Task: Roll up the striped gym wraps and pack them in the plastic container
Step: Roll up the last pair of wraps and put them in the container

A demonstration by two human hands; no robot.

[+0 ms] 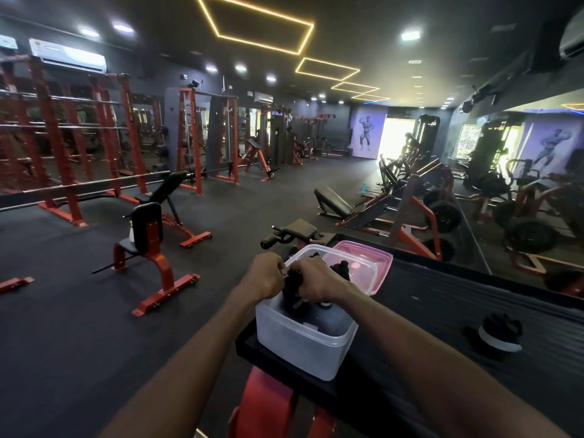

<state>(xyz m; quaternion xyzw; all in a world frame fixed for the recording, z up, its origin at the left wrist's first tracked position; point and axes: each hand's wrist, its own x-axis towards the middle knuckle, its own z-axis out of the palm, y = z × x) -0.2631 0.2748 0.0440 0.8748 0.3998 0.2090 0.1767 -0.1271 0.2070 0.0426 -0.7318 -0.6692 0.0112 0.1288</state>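
Gripping a dark wrap [292, 281] between both hands, my left hand [264, 276] and right hand [316, 279] curl around it above the clear plastic container [303, 339]. The pink lid [376, 263] lies just behind. Another rolled wrap [499, 336] rests farther right on the black surface [442, 311].

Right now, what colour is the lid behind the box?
Pink and see-through. The lid shows in the head view.

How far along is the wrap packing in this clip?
Done: dark items already lie in the clear plastic container. In hand: left hand and right hand grip a dark wrap above it. Left: one rolled wrap sits on the black surface, and the pink lid is off.
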